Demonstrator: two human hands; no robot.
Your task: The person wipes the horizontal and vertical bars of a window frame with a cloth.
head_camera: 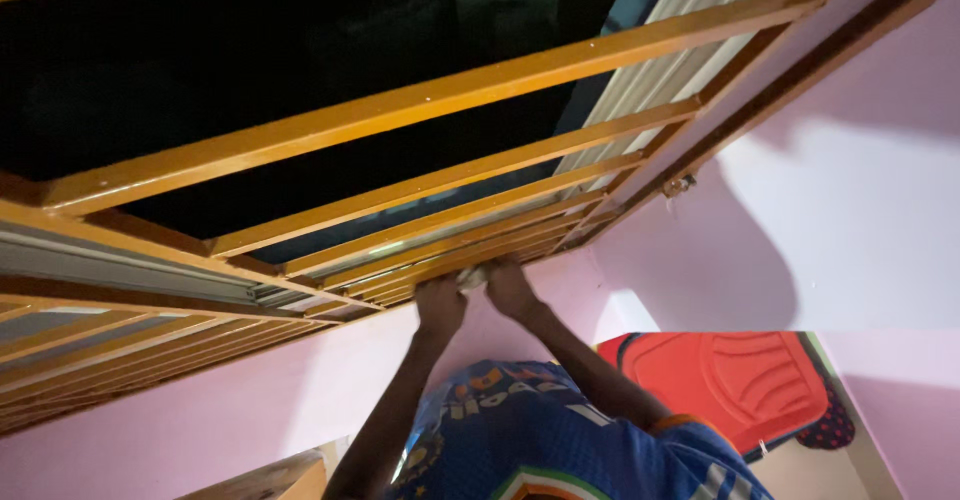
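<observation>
A pink wall (850, 230) rises at my right; a red moulded panel (735, 385) leans low against it; dark glass (300, 50) fills the window above me.

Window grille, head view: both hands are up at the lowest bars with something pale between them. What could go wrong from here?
1. The left hand and right hand press a small pale object against the orange bars; it could slip and fall.
2. The bars sit close together there, so fingers might get pinched.
3. The view is dim and steeply tilted, so the grip cannot be judged well.
</observation>
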